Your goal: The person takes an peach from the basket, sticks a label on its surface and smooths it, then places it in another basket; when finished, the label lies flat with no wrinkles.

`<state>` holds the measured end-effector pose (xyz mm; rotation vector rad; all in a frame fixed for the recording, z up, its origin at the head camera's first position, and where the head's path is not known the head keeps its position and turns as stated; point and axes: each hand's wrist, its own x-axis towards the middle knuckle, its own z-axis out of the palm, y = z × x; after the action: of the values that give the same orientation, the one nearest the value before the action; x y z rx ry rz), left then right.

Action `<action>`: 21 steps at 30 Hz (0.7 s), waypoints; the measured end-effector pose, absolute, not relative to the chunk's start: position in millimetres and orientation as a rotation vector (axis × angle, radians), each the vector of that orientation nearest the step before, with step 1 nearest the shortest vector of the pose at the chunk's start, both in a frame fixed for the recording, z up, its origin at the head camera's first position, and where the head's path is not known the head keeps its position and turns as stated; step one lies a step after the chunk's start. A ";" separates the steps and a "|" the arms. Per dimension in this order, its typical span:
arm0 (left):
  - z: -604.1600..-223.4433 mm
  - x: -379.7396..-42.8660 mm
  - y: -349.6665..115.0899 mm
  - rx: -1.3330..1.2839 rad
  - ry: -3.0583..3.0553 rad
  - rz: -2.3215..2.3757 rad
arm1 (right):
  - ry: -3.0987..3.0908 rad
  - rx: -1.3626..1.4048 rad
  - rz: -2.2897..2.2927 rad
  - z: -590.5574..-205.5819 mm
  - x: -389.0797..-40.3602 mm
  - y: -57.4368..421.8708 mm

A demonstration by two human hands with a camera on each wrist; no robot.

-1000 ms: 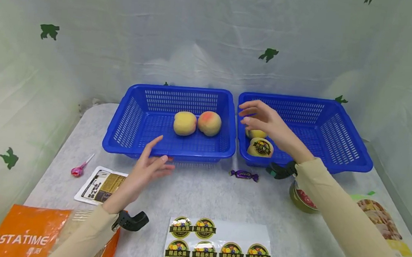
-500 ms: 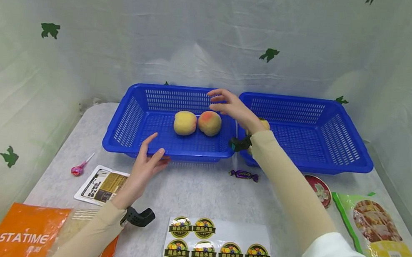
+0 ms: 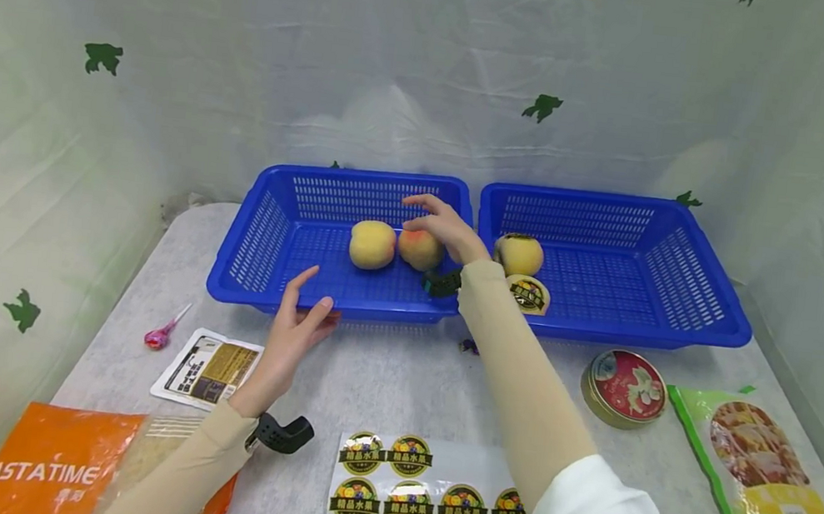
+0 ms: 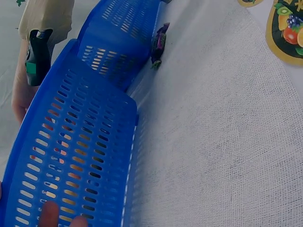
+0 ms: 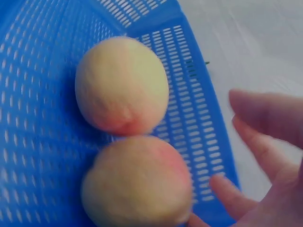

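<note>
Two peaches sit side by side in the left blue basket. My right hand hovers, fingers spread, over the right-hand peach; the right wrist view shows its fingers beside that peach, holding nothing. The other peach is yellower and lies to its left. My left hand is at that basket's front rim, thumb and index finger apart. In the left wrist view its fingertips show against the basket's slotted wall.
The right blue basket holds two stickered peaches. A sheet of round fruit stickers lies in front. Around are a tin, green food bag, orange pasta bag, white pouch, lollipop and purple candy.
My right hand has swung left from above the right basket and lowered over the right-hand peach in the left basket. My left hand has shifted slightly left along the front rim.
</note>
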<state>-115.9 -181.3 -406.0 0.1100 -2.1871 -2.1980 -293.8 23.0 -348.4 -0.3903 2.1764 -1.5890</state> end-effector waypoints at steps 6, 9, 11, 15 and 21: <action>-406.5 -116.4 -181.7 0.105 -2.188 -2.195 | 2.133 -0.327 -1.550 -353.6 -290.4 15.0; -407.1 -116.8 -181.9 0.100 -2.185 -2.195 | 2.134 -0.287 -1.483 -352.9 -289.1 11.4; -407.1 -116.7 -181.8 0.098 -2.180 -2.198 | 2.135 -0.255 -1.423 -352.4 -288.4 9.7; -407.1 -116.6 -181.3 0.097 -2.177 -2.203 | 2.136 -0.190 -1.316 -353.9 -286.0 8.7; -407.6 -116.2 -181.3 0.096 -2.184 -2.202 | 2.155 -0.158 -1.290 -359.3 -284.1 7.0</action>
<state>-116.2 -181.3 -407.6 0.0960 -2.1844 -2.2016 -284.1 7.0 -359.3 -0.1581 2.1547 -1.2897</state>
